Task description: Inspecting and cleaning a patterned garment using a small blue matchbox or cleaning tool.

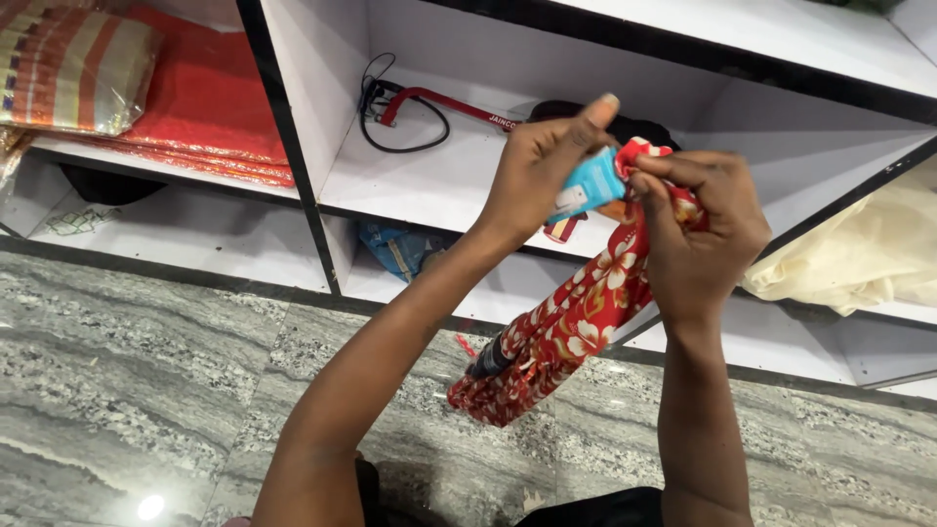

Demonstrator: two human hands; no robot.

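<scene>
My left hand (539,164) is raised in front of the shelves and pinches a small light-blue tag or packet (589,183) between thumb and fingers. Right beside it, my right hand (701,234) grips the top of a red cloth with white flowers (566,327). The cloth hangs down in a rolled bundle towards the floor. A dark narrow object (488,361) sticks out of its lower part; what it is cannot be told. The blue piece touches the top edge of the cloth where both hands meet.
White shelving with black edges (293,146) stands ahead. A red tool with a black cord (420,102) lies on the middle shelf. Folded red and striped fabrics (117,68) fill the left shelf, cream cloth (859,254) the right. Grey marbled floor (146,390) lies below.
</scene>
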